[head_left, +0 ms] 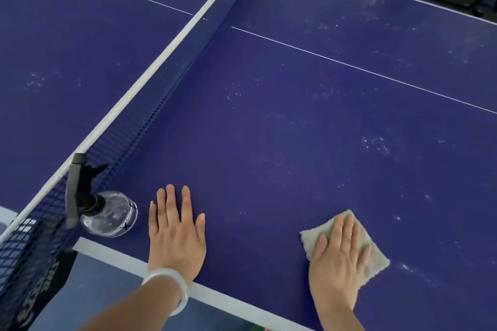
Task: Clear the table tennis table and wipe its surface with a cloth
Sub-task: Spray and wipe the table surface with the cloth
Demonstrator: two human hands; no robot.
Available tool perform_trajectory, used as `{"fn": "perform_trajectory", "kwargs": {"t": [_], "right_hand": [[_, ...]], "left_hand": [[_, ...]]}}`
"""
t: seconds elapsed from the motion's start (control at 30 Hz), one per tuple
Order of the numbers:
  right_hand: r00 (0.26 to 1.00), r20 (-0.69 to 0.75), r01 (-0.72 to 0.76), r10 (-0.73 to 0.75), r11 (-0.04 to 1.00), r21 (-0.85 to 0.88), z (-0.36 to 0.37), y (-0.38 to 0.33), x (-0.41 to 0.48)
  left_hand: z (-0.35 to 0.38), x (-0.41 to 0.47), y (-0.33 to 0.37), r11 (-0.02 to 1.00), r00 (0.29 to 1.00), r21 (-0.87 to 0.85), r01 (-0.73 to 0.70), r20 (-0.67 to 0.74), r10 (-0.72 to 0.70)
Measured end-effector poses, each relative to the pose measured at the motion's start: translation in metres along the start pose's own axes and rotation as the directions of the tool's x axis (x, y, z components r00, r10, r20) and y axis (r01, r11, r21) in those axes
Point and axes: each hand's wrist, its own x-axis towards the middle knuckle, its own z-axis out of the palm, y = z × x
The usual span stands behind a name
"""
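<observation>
Cloth (313, 240), small, grey and seemingly soft and light, lies flat by the near edge of the worktop (269, 142) under the right hand (336, 258), fingers straight and pressing. The left hand (176, 234) rests flat, fingers spread, beside a spray bottle (109, 213) at the net (129, 126). Broad palm pressure at the cloth's middle should stop bunching.

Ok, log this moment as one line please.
phase: wipe | right hand: flat on cloth | left hand: flat on table | spray bottle: standing beside net
</observation>
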Motion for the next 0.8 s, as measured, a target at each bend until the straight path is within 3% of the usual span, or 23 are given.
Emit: {"fn": "perform_trajectory", "kwargs": {"t": [0.1, 0.2, 0.27, 0.3, 0.33, 0.4, 0.47, 0.57, 0.7, 0.8], "right_hand": [[0.959, 0.007, 0.282, -0.282, 0.959, 0.006, 0.009, -0.067, -0.008], [0.759, 0.073, 0.65, -0.648, 0.76, -0.01, 0.012, -0.113, 0.004], [0.678, 0.133, 0.733, -0.723, 0.678, -0.052, 0.008, -0.112, 0.028], [0.694, 0.194, 0.718, -0.693, 0.687, -0.113, 0.006, -0.103, 0.042], [0.776, 0.24, 0.623, -0.584, 0.77, -0.141, 0.006, -0.089, 0.056], [0.965, 0.099, 0.246, -0.241, 0.968, -0.041, 0.005, -0.053, 0.071], [0.995, 0.038, 0.087, -0.087, 0.996, 0.017, 0.005, -0.038, 0.051], [0.965, 0.014, 0.26, -0.261, 0.965, 0.041, 0.012, -0.069, 0.0], [0.787, 0.051, 0.613, -0.615, 0.788, 0.051, 0.016, -0.138, -0.002], [0.692, 0.122, 0.711, -0.711, 0.701, 0.05, 0.015, -0.158, 0.053]], "left_hand": [[0.0, 0.0, 0.0, 1.0, 1.0, 0.001, -0.004, -0.014, 0.004], [-0.001, 0.0, 0.0, 1.0, 1.0, 0.003, 0.002, -0.013, -0.002], [-0.001, 0.001, 0.001, 1.0, 1.0, 0.009, 0.003, -0.016, -0.003], [-0.001, 0.001, 0.001, 1.0, 1.0, 0.009, 0.005, -0.019, -0.004], [-0.002, 0.001, 0.001, 1.0, 1.0, 0.007, 0.006, -0.018, -0.006], [-0.003, 0.0, 0.002, 1.0, 1.0, 0.006, 0.009, -0.004, -0.009], [-0.004, 0.0, 0.001, 1.0, 1.0, 0.004, 0.014, 0.009, -0.014], [-0.005, 0.002, 0.002, 1.0, 1.0, -0.012, 0.019, 0.013, -0.019], [-0.004, 0.002, -0.001, 1.0, 1.0, -0.007, 0.008, 0.024, -0.008], [-0.004, 0.002, 0.0, 1.0, 0.999, -0.009, 0.017, 0.028, -0.017]]}}
